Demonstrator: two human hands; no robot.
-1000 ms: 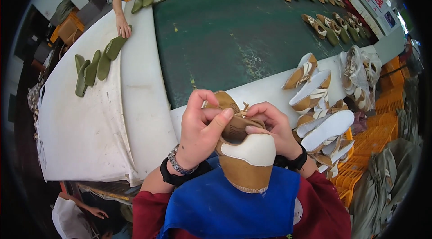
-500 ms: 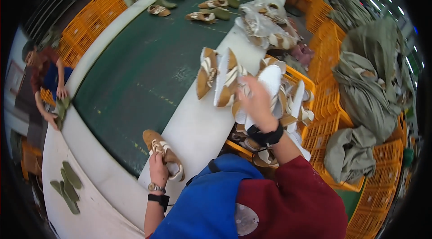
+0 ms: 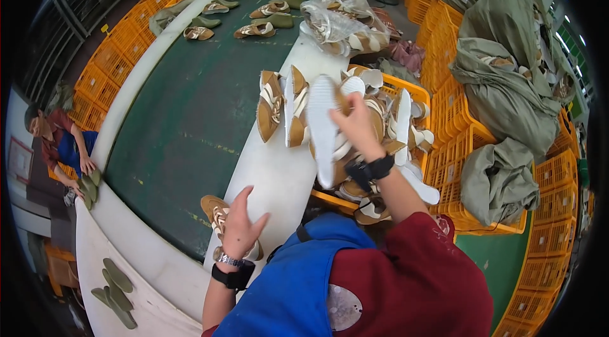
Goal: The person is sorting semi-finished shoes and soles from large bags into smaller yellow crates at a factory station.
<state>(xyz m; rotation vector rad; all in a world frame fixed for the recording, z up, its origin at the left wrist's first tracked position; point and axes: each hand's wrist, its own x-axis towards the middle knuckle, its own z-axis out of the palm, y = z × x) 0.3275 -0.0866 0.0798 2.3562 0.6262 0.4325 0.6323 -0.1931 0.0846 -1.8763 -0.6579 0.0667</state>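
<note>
My right hand (image 3: 359, 124) grips a sneaker (image 3: 322, 134) by its upper, with the white ridged sole facing up. It is above the near edge of an orange crate (image 3: 406, 85) heaped with brown-and-white sneakers. With fingers spread, my left hand (image 3: 240, 229) is raised over another sneaker (image 3: 214, 211), partly hidden behind it, on the white ledge (image 3: 269, 178). I cannot tell whether they touch. Farther along the ledge, a brown-and-white sneaker (image 3: 270, 106) and a second sneaker (image 3: 295, 108) lean on their sides.
Beyond the ledge runs a green conveyor belt (image 3: 171, 115), carrying sneakers and olive shoe lasts (image 3: 279, 21) at its far end. Clear plastic bags of sneakers (image 3: 342, 19) lie farther up. Orange crates (image 3: 444, 165) and green sacks (image 3: 501, 172) crowd the right. Across the belt, a person (image 3: 66, 143) handles lasts.
My left hand has let go of the sneaker on the ledge and opened. My right hand has brought a sneaker up from the crate, sole up. The whole view has shifted slightly.
</note>
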